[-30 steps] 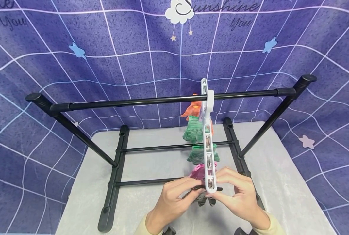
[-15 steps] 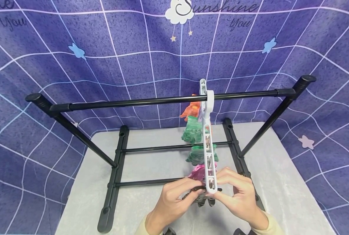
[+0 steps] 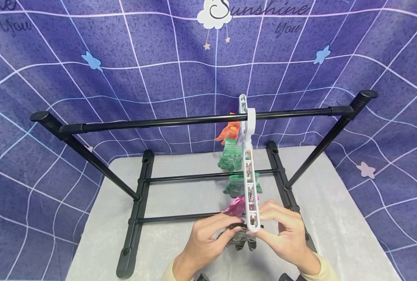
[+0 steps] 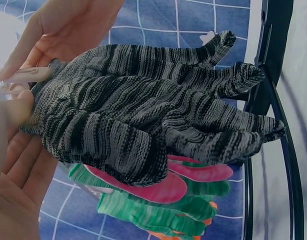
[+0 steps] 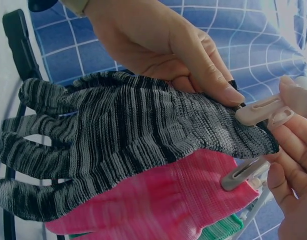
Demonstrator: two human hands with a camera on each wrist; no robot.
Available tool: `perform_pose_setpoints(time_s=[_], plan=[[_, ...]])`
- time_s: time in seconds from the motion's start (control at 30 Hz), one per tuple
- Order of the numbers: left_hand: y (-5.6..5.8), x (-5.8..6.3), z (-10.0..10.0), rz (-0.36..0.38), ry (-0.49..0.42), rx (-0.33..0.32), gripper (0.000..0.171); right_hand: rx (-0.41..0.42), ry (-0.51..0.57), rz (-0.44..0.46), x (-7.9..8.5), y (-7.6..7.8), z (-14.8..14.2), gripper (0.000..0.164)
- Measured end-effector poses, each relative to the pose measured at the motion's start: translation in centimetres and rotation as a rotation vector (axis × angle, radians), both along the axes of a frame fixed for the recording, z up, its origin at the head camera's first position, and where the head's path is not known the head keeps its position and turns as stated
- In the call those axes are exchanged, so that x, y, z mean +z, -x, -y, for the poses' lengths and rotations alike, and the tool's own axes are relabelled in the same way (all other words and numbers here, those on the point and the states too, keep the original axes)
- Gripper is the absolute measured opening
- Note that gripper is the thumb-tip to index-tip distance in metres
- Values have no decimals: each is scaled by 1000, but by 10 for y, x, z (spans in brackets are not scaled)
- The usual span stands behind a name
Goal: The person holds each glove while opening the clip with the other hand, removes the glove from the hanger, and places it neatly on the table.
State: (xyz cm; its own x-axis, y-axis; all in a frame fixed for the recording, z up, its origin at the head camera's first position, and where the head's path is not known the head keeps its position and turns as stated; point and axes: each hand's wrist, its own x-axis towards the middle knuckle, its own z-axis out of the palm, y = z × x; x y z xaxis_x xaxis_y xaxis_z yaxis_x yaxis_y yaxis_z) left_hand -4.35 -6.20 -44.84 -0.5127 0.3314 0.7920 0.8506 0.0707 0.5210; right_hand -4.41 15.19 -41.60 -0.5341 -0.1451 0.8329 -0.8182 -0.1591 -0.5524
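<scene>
A white clip hanger [image 3: 246,143] hangs by its hook from the rack's black top bar. At its near end, my left hand [image 3: 208,238] pinches the cuff of a black-and-grey striped knit glove [image 4: 118,100] between thumb and finger. My right hand [image 3: 289,234] squeezes a beige clip [image 5: 261,111] at that cuff, just below the hanger's end. The striped glove dangles with its fingers pointing down. Directly behind it a pink glove [image 5: 158,195] hangs from another clip [image 5: 238,175]. Green gloves [image 3: 230,154] and an orange glove [image 3: 229,132] follow farther back.
The black rack's top bar [image 3: 166,121] spans the scene on slanted side posts. Its feet [image 3: 136,222] and lower rods [image 3: 177,217] rest on a grey surface [image 3: 173,246]. A purple patterned cloth [image 3: 152,47] rises behind and at both sides.
The hanger's near end and the striped glove have shifted very slightly. Both hands keep nearly the same position and grip.
</scene>
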Motion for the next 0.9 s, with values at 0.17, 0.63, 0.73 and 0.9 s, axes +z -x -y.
perform_pose_setpoints(time_s=[0.17,0.63,0.73,0.9], plan=[[-1,-3,2,16,-12,8,22,-2,10,-7,-1,0,0,15],[-4,-3,8,14,-25,20,21,-1,17,-22,-3,1,0,14],[-4,-5,10,19,-28,30,21,-3,15,-22,-3,0,0,14],[-5,-7,13,36,-35,36,23,-1,15,-27,-2,0,0,14]])
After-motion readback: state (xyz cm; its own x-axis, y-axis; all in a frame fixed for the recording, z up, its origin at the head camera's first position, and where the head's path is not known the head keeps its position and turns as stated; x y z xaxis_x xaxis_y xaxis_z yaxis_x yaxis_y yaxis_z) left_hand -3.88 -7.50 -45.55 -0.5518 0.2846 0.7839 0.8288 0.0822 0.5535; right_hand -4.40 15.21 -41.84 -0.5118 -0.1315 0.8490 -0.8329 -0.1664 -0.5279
